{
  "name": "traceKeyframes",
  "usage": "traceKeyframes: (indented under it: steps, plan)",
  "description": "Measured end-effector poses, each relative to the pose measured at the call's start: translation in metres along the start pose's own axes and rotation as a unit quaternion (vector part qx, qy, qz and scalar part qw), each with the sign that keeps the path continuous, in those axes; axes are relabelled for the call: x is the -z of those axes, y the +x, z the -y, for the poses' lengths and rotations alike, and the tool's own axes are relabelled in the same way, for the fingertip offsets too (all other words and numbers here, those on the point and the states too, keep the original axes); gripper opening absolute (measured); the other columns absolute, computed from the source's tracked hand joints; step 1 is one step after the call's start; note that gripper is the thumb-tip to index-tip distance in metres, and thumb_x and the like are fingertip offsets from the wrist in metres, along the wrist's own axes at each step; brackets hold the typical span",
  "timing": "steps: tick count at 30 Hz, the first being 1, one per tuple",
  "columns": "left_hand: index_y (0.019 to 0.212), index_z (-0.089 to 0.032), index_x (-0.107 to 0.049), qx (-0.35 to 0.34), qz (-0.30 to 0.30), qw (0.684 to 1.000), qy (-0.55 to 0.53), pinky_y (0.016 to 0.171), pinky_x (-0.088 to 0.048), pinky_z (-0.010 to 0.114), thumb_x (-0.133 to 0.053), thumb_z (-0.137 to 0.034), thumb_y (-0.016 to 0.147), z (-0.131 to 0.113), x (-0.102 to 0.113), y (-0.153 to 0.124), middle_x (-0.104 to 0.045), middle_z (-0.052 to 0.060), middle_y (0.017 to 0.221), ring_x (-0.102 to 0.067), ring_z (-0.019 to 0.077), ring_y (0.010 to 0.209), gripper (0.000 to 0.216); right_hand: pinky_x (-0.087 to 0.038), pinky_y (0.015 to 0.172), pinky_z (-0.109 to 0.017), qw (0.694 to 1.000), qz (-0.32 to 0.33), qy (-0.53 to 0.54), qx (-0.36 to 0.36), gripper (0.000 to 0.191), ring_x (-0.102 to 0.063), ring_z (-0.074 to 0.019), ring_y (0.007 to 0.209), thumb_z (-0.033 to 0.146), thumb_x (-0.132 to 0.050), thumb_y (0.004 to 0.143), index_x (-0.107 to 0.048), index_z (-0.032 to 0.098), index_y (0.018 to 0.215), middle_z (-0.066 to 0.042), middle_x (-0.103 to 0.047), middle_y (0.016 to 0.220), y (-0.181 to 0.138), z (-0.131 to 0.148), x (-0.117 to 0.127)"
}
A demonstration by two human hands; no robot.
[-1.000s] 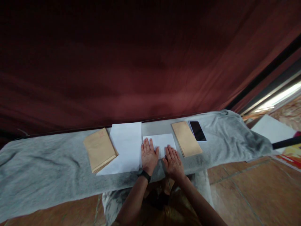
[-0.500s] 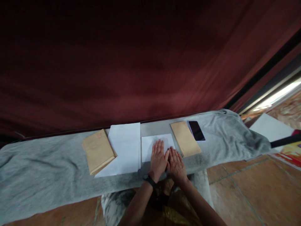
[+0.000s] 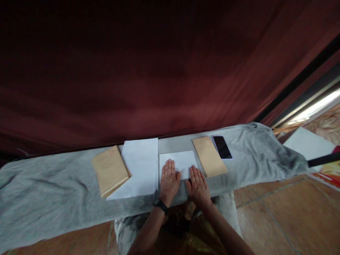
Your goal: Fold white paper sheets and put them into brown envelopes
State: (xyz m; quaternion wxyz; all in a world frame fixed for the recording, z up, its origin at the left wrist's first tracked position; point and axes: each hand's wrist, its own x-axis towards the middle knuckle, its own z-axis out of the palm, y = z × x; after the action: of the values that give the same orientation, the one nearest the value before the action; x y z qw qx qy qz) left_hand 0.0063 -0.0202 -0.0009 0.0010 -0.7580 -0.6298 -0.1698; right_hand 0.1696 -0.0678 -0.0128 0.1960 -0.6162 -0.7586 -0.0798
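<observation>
A folded white sheet of paper (image 3: 182, 160) lies flat on the grey cloth in front of me. My left hand (image 3: 170, 180) rests on its near left part, fingers stretched out and palm down. At its near right corner lies my right hand (image 3: 198, 186), also flat, with the fingertips on the paper. The hands are apart, and neither grips anything. Just left is a stack of white paper (image 3: 142, 166), partly covered by a pile of brown envelopes (image 3: 110, 170). More brown envelopes (image 3: 209, 156) sit close to the right of the folded sheet.
A phone (image 3: 222, 147) lies beyond the right-hand envelopes. Grey cloth (image 3: 53, 198) covers the long narrow surface. A dark red curtain (image 3: 159, 88) hangs along its far edge. At far right, a black bar (image 3: 322, 159) crosses in front of printed sheets.
My left hand has slid left and slightly nearer across the folded paper, away from my right hand. My right hand has hardly moved.
</observation>
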Motion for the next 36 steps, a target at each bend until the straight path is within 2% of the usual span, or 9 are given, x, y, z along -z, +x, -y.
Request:
traceKeyframes:
  steps: [6, 11, 15, 19, 24, 30, 36]
  plan:
    - [0.155, -0.005, -0.027, 0.044, -0.031, 0.999, 0.007, 0.121, -0.031, 0.050, -0.035, -0.037, 0.102, 0.002, 0.005, -0.018, -0.036, 0.021, 0.158, -0.028, 0.0290, 0.150, 0.063, -0.031, 0.119, -0.045, 1.000, 0.004, 0.013, -0.002, 0.070, -0.041, -0.0285, 0.143, 0.039, -0.040, 0.103, -0.012, 0.012, 0.161, -0.016, -0.033, 0.160, 0.000, 0.000, 0.002]
    - [0.156, -0.005, -0.026, 0.062, -0.042, 0.997, 0.011, 0.119, -0.033, 0.053, -0.037, -0.038, 0.101, 0.000, 0.009, -0.026, -0.033, 0.022, 0.159, -0.028, 0.0311, 0.150, 0.065, -0.030, 0.119, -0.046, 1.000, 0.020, 0.017, -0.014, 0.063, -0.041, -0.0286, 0.143, 0.036, -0.038, 0.104, -0.023, 0.010, 0.159, -0.016, -0.038, 0.158, 0.002, -0.001, 0.001]
    - [0.156, -0.005, -0.026, 0.066, -0.040, 0.997, 0.015, 0.120, -0.032, 0.053, -0.038, -0.037, 0.100, -0.001, 0.009, -0.027, -0.032, 0.021, 0.160, -0.028, 0.0309, 0.150, 0.065, -0.030, 0.119, -0.046, 0.997, 0.064, 0.039, -0.035, 0.056, -0.040, -0.0287, 0.144, 0.038, -0.032, 0.105, -0.039, 0.009, 0.153, -0.015, -0.043, 0.155, 0.027, 0.007, 0.001]
    - [0.155, -0.003, -0.028, 0.064, -0.037, 0.997, 0.023, 0.121, -0.030, 0.052, -0.039, -0.035, 0.100, -0.001, 0.009, -0.027, -0.031, 0.022, 0.160, -0.026, 0.0309, 0.151, 0.065, -0.029, 0.120, -0.045, 0.993, 0.094, 0.076, 0.007, 0.053, -0.035, -0.0258, 0.147, 0.035, -0.030, 0.105, -0.041, 0.012, 0.152, -0.011, -0.041, 0.157, 0.066, 0.021, -0.006]
    - [0.154, -0.002, -0.030, 0.070, -0.031, 0.997, 0.032, 0.121, -0.031, 0.050, -0.038, -0.034, 0.099, -0.001, 0.008, -0.028, -0.032, 0.021, 0.160, -0.026, 0.0301, 0.151, 0.064, -0.029, 0.119, -0.048, 0.993, 0.073, 0.080, 0.043, 0.049, -0.035, -0.0251, 0.147, 0.032, -0.033, 0.105, -0.044, 0.013, 0.149, -0.013, -0.043, 0.156, 0.092, 0.020, -0.026]
    - [0.156, -0.006, -0.025, 0.078, -0.040, 0.996, 0.025, 0.121, -0.031, 0.051, -0.038, -0.035, 0.099, -0.001, 0.005, -0.028, -0.030, 0.020, 0.161, -0.027, 0.0299, 0.151, 0.066, -0.030, 0.118, -0.050, 0.999, 0.020, 0.046, 0.004, 0.055, -0.036, -0.0276, 0.146, 0.037, -0.033, 0.105, -0.037, 0.007, 0.152, -0.020, -0.041, 0.155, 0.092, -0.003, -0.042]
    - [0.156, -0.005, -0.026, 0.078, -0.037, 0.996, 0.022, 0.121, -0.030, 0.052, -0.037, -0.038, 0.100, -0.002, 0.006, -0.028, -0.029, 0.020, 0.162, -0.025, 0.0304, 0.151, 0.066, -0.035, 0.115, -0.050, 0.999, -0.003, 0.027, -0.038, 0.059, -0.037, -0.0313, 0.145, 0.039, -0.032, 0.105, -0.038, 0.001, 0.150, -0.024, -0.041, 0.154, 0.086, -0.015, -0.042]
